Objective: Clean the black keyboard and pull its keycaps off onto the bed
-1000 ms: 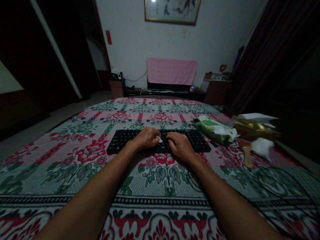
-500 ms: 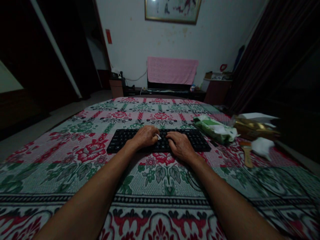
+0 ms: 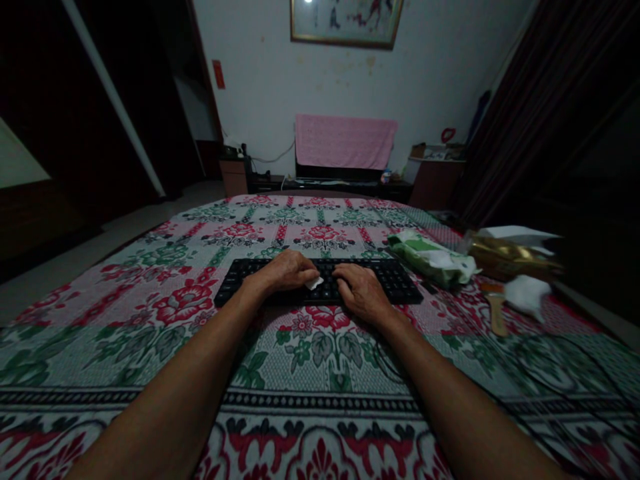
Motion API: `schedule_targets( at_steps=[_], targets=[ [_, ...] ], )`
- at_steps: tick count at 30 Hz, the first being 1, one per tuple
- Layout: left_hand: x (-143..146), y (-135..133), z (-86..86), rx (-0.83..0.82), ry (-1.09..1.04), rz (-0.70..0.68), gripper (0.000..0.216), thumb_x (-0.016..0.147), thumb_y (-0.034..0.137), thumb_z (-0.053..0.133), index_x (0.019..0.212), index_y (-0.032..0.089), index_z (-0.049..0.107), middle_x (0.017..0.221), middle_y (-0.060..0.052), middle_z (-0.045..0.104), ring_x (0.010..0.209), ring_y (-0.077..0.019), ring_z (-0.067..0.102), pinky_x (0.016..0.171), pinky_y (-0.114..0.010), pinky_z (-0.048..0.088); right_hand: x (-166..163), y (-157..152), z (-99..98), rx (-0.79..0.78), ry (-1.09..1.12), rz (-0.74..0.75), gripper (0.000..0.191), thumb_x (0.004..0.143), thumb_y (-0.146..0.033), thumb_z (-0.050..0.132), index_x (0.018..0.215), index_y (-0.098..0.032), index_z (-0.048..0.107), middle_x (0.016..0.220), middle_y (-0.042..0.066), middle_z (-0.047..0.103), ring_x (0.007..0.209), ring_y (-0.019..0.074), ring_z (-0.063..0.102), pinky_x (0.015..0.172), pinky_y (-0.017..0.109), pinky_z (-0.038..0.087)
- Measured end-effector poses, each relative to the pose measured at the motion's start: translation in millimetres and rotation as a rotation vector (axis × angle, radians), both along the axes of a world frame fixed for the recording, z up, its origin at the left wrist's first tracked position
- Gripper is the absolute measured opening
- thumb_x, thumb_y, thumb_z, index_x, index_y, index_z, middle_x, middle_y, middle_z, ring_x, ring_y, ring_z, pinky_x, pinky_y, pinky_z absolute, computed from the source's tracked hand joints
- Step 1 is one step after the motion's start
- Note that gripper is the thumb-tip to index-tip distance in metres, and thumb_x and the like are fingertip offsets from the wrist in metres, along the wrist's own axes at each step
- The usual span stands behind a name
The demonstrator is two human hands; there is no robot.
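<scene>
I can't see the keyboard [image 3: 327,289] keys under left hand [image 3: 286,269] and right hand [image 3: 364,291], and the left one hides part of the white wad [image 3: 315,283]. Exposed key legends: too small to read. Toward the near right corner of the floral cloth [image 3: 300,233], black cable [image 3: 543,336] ends unclear; framed picture [image 3: 345,27] cropped on top.

Two bare hands [image 3: 362,288], narrow wrists [image 3: 257,285], long bare forearms [image 3: 193,373] broader farther back.
</scene>
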State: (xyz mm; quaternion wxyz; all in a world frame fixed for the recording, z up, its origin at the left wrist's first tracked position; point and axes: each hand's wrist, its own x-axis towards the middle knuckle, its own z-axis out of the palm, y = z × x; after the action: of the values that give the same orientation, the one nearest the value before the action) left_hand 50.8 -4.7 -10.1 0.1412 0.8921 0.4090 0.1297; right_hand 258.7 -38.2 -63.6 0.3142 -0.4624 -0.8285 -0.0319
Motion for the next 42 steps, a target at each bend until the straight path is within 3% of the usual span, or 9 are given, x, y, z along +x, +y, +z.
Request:
schedule_targets(
  at_steps=[5, 13, 18, 24, 33, 39, 42],
  targets=[
    [4.5, -0.9, -3.4, 0.072, -0.049, 0.025, 0.026, 0.079, 0.026, 0.045, 0.091, 0.020, 0.067, 0.076, 0.001, 0.066, 0.068, -0.0118, 0.057, 0.063, -0.021, 0.039, 0.4, 0.7, -1.1, 0.002, 0.000, -0.002, 0.024, 0.082, -0.018, 0.044, 0.100, -0.022, 0.060, 0.112, 0.006, 0.061, 0.107, 0.0205, 0.052, 0.091, 0.038, 0.037],
    [8.0, -2.4, -6.4, 0.289, 0.156, 0.072, 0.024, 0.077, 0.023, 0.049, 0.092, 0.023, 0.068, 0.083, -0.006, 0.057, 0.084, -0.0181, 0.054, 0.074, -0.027, 0.041, -0.5, 0.9, -1.6, 0.001, 0.010, 0.001, 0.024, 0.082, -0.017, 0.045, 0.100, -0.022, 0.059, 0.111, 0.006, 0.062, 0.106, 0.0202, 0.052, 0.091, 0.039, 0.037],
    [9.8, -9.8, -5.4, 0.308, 0.208, 0.144, 0.025, 0.078, 0.021, 0.047, 0.091, 0.021, 0.068, 0.083, -0.007, 0.056, 0.081, -0.0183, 0.054, 0.068, -0.026, 0.041, -0.3, 0.8, -2.1, 0.012, 0.021, 0.009, 0.024, 0.082, -0.016, 0.044, 0.099, -0.021, 0.059, 0.111, 0.006, 0.062, 0.106, 0.0200, 0.053, 0.091, 0.039, 0.037],
    [4.9, -11.8, -13.2, 0.337, 0.173, 0.083, 0.029, 0.083, 0.020, 0.039, 0.090, 0.019, 0.067, 0.083, -0.006, 0.057, 0.071, -0.0158, 0.054, 0.065, -0.026, 0.041, -0.2, 1.2, -3.0, 0.020, 0.018, 0.004, 0.023, 0.082, -0.017, 0.045, 0.099, -0.021, 0.059, 0.111, 0.005, 0.062, 0.105, 0.0202, 0.053, 0.091, 0.038, 0.038],
    [6.7, -19.2, -23.7, 0.320, 0.034, 0.126, 0.037, 0.078, 0.047, 0.052, 0.097, 0.016, 0.058, 0.089, -0.006, 0.054, 0.079, -0.0176, 0.053, 0.073, -0.029, 0.043, -1.0, 0.7, -1.5, 0.016, 0.011, -0.009, 0.022, 0.082, -0.017, 0.044, 0.098, -0.021, 0.059, 0.110, 0.005, 0.062, 0.105, 0.0199, 0.053, 0.091, 0.037, 0.038],
    [10.3, -15.4, -21.5, 0.356, 0.097, 0.219, 0.033, 0.088, 0.036, 0.036, 0.087, 0.015, 0.060, 0.087, -0.008, 0.054, 0.077, -0.0168, 0.053, 0.072, -0.028, 0.042, -1.3, 0.8, -0.7, 0.009, 0.009, -0.013, 0.022, 0.082, -0.017, 0.045, 0.098, -0.021, 0.059, 0.110, 0.005, 0.062, 0.105, 0.0199, 0.053, 0.091, 0.037, 0.038],
    [12.7, -14.7, -24.5, 0.380, 0.106, 0.234, 0.027, 0.087, 0.029, 0.038, 0.093, 0.017, 0.060, 0.088, -0.006, 0.055, 0.078, -0.0164, 0.054, 0.070, -0.026, 0.042, -1.7, 1.1, -0.7, 0.004, 0.016, -0.019, 0.022, 0.081, -0.017, 0.045, 0.097, -0.021, 0.060, 0.109, 0.005, 0.063, 0.105, 0.0196, 0.054, 0.091, 0.037, 0.037]
  ],
)
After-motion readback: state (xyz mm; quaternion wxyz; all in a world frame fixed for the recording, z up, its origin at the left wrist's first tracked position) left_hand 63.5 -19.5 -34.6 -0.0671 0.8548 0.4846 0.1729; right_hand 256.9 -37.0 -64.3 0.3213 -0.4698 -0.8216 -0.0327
